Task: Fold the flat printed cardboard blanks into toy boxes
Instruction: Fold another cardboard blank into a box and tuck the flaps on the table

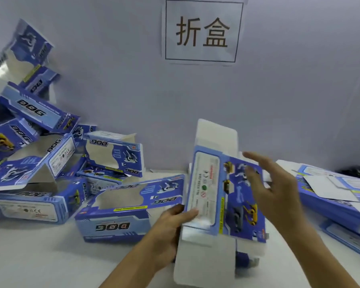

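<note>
The box [222, 196] in the middle is half made, its end flaps not yet tucked; the left hand [170, 229] pinches its edge and the right hand [274, 188] spreads its fingers over it. Many folded boxes [56, 167] lie piled on the left of the table [40, 256], and flat blanks [337, 196] wait on the right.

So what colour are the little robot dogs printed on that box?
Yellow and white dogs on the blue box, seen in the head view.

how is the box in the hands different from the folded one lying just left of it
The held box stands on end, gripped by the left hand, its plain end flaps open; the folded box lies on the table untouched. The held one shows pictures; the folded one shows its window. Both are blue.
</note>
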